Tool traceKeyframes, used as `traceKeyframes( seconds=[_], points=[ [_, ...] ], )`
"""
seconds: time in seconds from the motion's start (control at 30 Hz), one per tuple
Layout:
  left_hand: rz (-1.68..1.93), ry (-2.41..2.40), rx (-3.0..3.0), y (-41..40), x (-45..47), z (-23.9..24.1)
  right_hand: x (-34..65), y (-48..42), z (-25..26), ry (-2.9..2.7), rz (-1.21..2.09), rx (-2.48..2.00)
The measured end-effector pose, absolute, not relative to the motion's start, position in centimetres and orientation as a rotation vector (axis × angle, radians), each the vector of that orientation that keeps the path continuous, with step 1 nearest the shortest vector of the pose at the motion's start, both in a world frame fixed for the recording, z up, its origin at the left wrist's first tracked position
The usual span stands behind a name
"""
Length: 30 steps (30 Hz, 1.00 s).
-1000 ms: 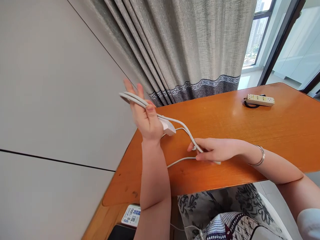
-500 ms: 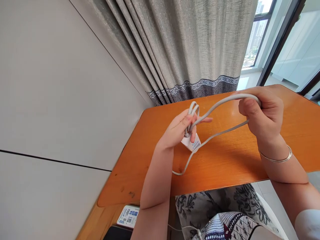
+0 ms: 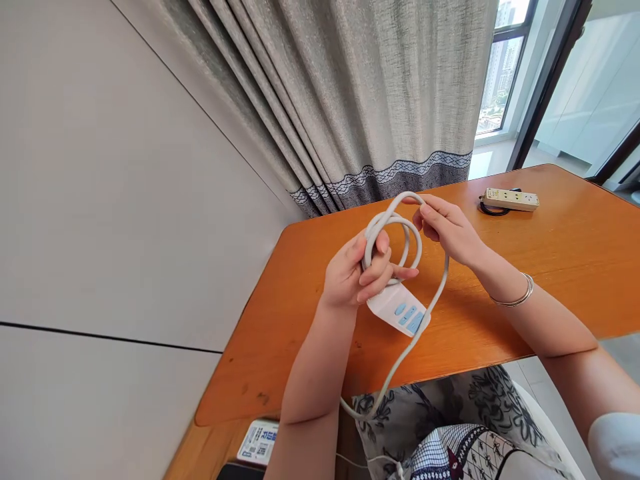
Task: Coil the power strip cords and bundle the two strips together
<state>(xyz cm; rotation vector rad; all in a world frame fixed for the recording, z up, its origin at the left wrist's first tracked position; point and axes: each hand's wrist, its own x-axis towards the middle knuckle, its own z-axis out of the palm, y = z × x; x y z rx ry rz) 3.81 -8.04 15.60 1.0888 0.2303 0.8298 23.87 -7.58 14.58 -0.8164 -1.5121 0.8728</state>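
My left hand [image 3: 357, 273] is closed around several loops of a white cable [image 3: 400, 223] and holds a white power strip [image 3: 399, 312] with blue sockets just below the fingers. My right hand [image 3: 447, 225] pinches the same cable at the top of the loop, above the orange wooden table [image 3: 525, 267]. The rest of the cable hangs down past the table's front edge toward my lap.
A second, cream power strip [image 3: 510, 199] with a black cord lies at the table's far right. A grey curtain [image 3: 360, 100] hangs behind the table and a plain wall panel stands on the left. A labelled card [image 3: 259, 441] lies on a lower shelf.
My right hand has come in from the right and laid another loop of cable over my left hand. The power strip has turned its blue sockets up, and the free cable now hangs off the table.
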Motion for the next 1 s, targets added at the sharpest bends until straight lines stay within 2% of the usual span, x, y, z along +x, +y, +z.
traceKeyframes(
  seconds=[0.17, 0.43, 1.0],
  points=[
    [0.855, 0.279, 1.049, -7.9, 4.2, 15.7, 23.2, -8.8, 14.8, -1.653, 0.762, -0.883],
    [0.796, 0.217, 1.016, -7.4, 4.6, 15.5, 22.6, -8.3, 14.4, -1.653, 0.876, -0.76],
    [0.92, 0.399, 0.871, -8.3, 4.7, 17.2, 22.7, -7.6, 13.2, -1.684, 0.698, -0.913]
  ],
)
